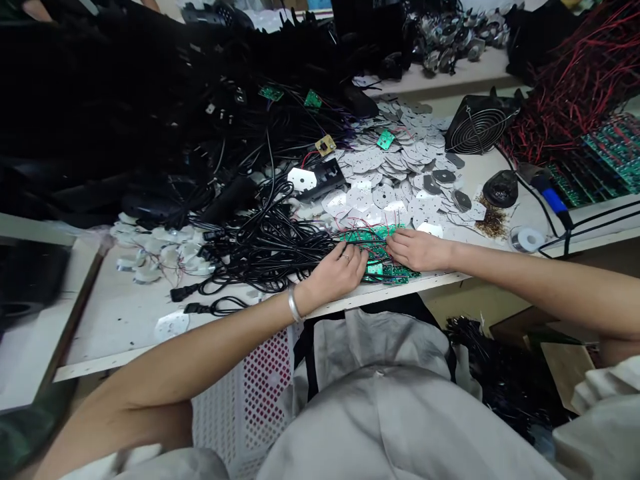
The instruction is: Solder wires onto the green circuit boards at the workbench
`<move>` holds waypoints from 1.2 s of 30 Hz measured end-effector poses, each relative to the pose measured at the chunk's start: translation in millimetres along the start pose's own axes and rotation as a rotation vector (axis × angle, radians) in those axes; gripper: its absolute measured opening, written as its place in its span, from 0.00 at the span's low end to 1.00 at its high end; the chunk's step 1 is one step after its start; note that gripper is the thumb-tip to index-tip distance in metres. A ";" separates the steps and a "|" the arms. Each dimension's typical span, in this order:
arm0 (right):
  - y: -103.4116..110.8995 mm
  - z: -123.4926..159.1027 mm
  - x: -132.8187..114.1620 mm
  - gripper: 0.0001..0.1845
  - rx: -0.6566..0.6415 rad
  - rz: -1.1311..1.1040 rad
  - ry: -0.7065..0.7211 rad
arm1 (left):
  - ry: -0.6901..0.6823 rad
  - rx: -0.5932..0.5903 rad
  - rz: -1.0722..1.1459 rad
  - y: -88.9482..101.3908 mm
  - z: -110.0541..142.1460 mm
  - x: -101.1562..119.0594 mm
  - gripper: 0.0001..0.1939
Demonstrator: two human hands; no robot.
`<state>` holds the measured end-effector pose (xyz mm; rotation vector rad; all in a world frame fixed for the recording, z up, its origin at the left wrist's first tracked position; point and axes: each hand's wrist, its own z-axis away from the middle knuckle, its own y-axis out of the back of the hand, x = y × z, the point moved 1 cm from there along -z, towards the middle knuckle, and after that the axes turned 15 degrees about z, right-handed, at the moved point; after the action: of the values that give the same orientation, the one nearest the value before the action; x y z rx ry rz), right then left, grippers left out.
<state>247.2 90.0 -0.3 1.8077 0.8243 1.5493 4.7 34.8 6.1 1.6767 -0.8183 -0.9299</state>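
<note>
My left hand point(340, 270), with a ring and a silver bangle, is closed over black power cables point(270, 250) at the left edge of the green circuit boards point(375, 233). Its fingertips pinch at a cable end, partly hidden. Across from it, my right hand point(420, 250) rests on the boards' right side, fingers bent and together around a board edge. Thin red wires stick up from the boards, which lie joined in a panel near the table's front edge. Some black cable ends run across the boards between my hands.
Grey-white perforated plates point(380, 167) are heaped behind the boards. At right stand a black fan point(480, 123), a blue-handled soldering iron point(553, 200), a solder spool point(527, 239) and boards with red wires point(615, 153). White round parts point(160, 247) lie left. A perforated basket point(245, 393) is below.
</note>
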 end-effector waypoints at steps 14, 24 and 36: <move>23.0 -32.9 -10.6 0.13 -0.300 0.108 0.136 | -0.139 -0.250 0.111 8.6 -14.1 -10.6 0.14; 30.7 -45.9 -18.6 0.19 -0.370 0.130 0.123 | -0.159 -0.305 0.137 20.3 -26.3 -10.2 0.11; 33.9 -51.3 -20.8 0.19 -0.414 0.133 0.126 | -0.173 -0.405 0.135 22.6 -33.7 -5.0 0.08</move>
<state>196.1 55.4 20.1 1.4980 0.4024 1.7799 29.9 48.0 35.4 1.1910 -0.7855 -1.0756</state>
